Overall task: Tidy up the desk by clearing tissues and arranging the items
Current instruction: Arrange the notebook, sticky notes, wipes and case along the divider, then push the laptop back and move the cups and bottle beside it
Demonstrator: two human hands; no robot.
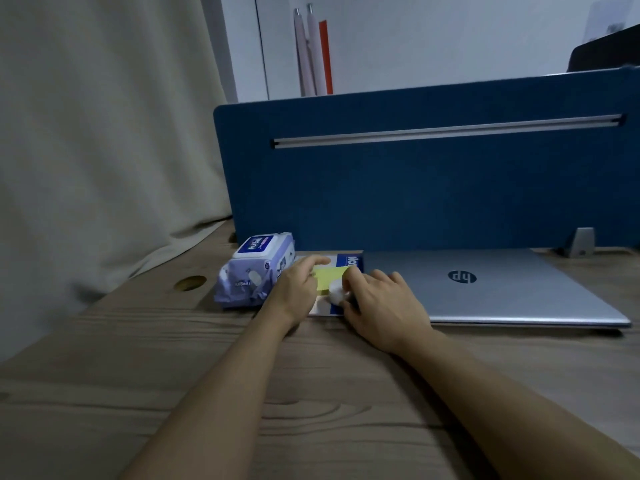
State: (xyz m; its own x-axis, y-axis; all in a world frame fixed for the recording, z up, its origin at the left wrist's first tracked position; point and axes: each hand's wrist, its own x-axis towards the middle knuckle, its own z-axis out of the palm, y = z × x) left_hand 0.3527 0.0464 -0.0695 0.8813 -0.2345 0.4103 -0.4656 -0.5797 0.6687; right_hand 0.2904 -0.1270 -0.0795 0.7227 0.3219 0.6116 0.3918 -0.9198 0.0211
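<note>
- Blue divider panel stands at twelve o'clock.
- Beige curtain hangs at ten o'clock.
- Two pale rods lean behind the panel.

Dim light falls on a wood-grain worktop backed by a blue partition, with a beige curtain left and a white wall behind.

We see the left hand resting flat on a yellow sticky pad and the right hand touching a small white object, grip unclear. Both sit on a white-blue booklet on the tabletop, between a wipes pack and a closed laptop.
</note>
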